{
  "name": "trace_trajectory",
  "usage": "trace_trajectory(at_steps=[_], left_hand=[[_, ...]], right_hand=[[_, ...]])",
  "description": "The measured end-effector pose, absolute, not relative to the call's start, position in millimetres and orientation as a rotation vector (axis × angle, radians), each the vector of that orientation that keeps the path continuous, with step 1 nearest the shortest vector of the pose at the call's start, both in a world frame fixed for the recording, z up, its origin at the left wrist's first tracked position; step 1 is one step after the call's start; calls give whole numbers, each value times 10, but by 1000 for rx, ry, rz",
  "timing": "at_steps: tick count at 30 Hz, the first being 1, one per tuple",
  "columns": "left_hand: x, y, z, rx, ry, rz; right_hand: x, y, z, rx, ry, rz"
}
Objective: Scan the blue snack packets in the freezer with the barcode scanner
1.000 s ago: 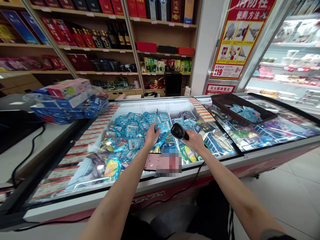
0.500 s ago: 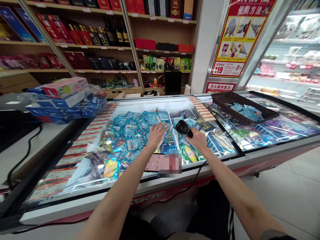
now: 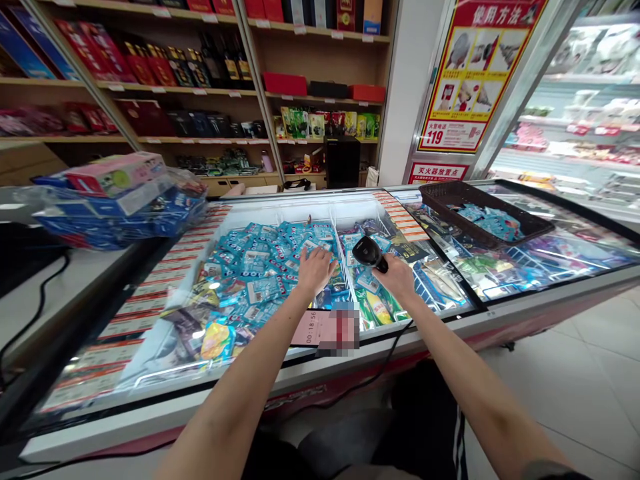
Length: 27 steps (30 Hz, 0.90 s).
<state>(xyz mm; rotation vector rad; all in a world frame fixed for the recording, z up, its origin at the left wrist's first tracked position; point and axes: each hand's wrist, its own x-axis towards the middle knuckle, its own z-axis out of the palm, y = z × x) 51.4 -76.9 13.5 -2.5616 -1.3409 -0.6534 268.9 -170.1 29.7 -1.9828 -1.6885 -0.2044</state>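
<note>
My right hand (image 3: pixel 397 279) is wrapped round the grip of a black handheld barcode scanner (image 3: pixel 367 251), its head angled left toward my other hand. My left hand (image 3: pixel 315 272) lies palm down with fingers apart, over the right side of a spread of small light-blue packets (image 3: pixel 256 261). Whether its fingertips touch a packet I cannot tell. More blue packets (image 3: pixel 369 280) lie below the scanner, beyond a white wire divider (image 3: pixel 341 252). Below my left wrist, a phone (image 3: pixel 306 329) with a running timer lies near the freezer's front edge, part of it blurred out.
The chest freezer (image 3: pixel 175 408) spans the view. A brown tray (image 3: pixel 530 233) with blue packets stands on its right section. At left is a plastic-wrapped stack of boxes (image 3: pixel 120 203). The scanner's black cable (image 3: pixel 387 357) hangs over the front edge. Stocked shelves (image 3: pixel 200 91) stand behind.
My left hand has settled lower, its fingers less stretched out. The scanner stays in my right hand, almost unmoved. The view has shifted slightly, and the phone timer has advanced one second.
</note>
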Motion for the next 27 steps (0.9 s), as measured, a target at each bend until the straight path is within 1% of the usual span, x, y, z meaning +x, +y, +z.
trace_trajectory(at_steps=[3, 8, 17, 23, 27], left_hand=[[633, -745, 130, -2687, -1226, -658], [800, -732, 104, -2928, -1027, -448], [710, -759, 199, -2725, -1277, -567], [700, -597, 82, -2814, -1190, -700], [708, -517, 17, -2924, -1157, -527]], right_hand=[[2709, -1695, 299, -1999, -1656, -195], [2737, -1686, 294, -1991, -1647, -189], [2762, -1698, 269, -1964, -1649, -209], [2780, -1725, 282, -1968, -1670, -206], [2809, -1742, 279, -1975, -1670, -191]])
